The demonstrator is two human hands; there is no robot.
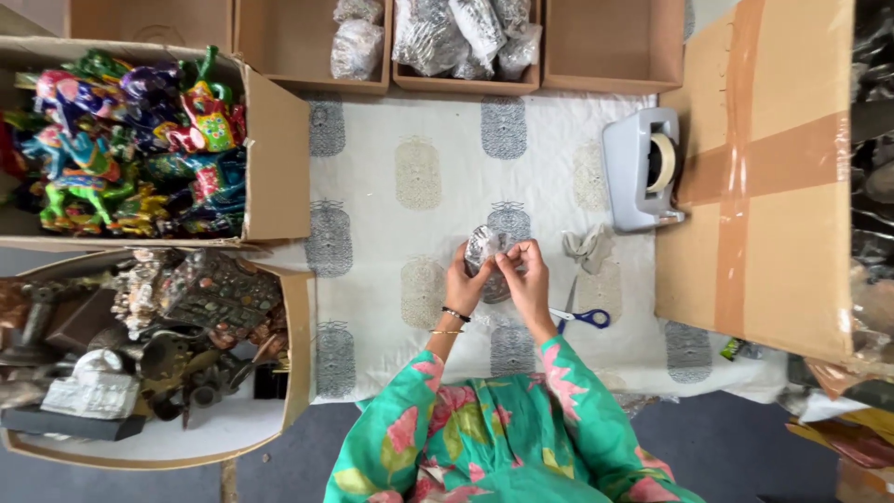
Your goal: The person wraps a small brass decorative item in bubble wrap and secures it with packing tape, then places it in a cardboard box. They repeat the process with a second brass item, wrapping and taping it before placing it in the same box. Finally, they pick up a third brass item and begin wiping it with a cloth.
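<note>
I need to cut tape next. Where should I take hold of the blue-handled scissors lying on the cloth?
Probably by the blue handle loops of the scissors, coming from the right: the loops point right and lie clear, while the blade end points up-left toward the right hand.

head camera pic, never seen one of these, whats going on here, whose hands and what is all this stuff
One camera, worn on a person's head, looks straight down. The left hand and right hand are that person's own; together they hold a small item in clear bubble wrap over a printed white cloth. On the cloth lie blue-handled scissors, a grey tape dispenser and a crumpled grey scrap. To the left stand a box of bright painted figurines and a box of metal ornaments. Boxes along the top hold wrapped bundles.
</note>
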